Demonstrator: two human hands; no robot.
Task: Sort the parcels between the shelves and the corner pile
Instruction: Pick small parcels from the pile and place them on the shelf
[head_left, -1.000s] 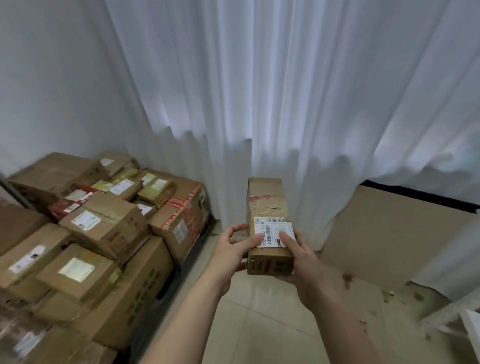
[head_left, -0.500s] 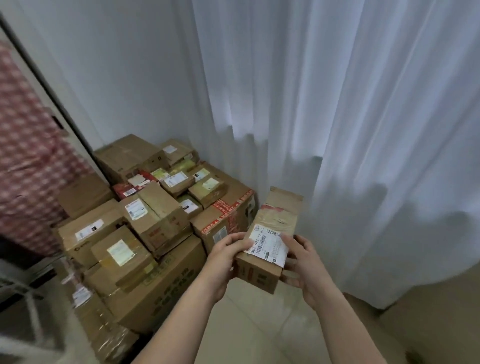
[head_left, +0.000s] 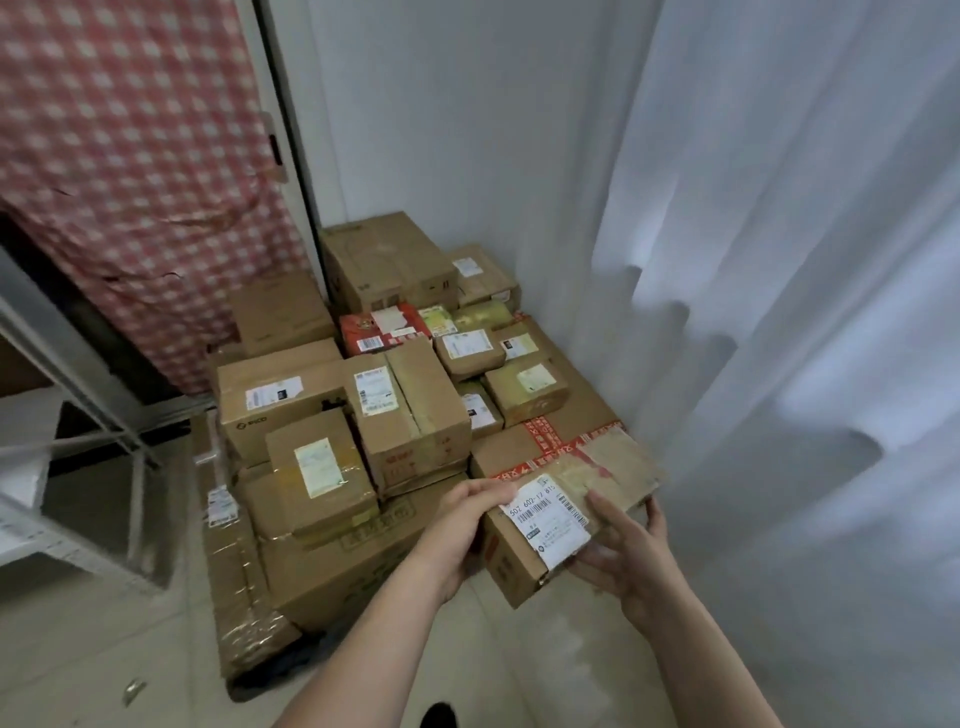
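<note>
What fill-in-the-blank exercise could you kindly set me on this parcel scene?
The left hand and right hand hold the parcel with its label facing ____.
The cloth is checked red and ____.
The pile stands in a ____ of the room.
Missing: up; white; corner.

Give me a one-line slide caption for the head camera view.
Left hand and right hand hold a labelled parcel at the corner pile, white curtain alongside.

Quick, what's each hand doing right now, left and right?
Left hand: holds the long parcel at its left edge.
Right hand: holds the same parcel, thumb on its label.
</note>
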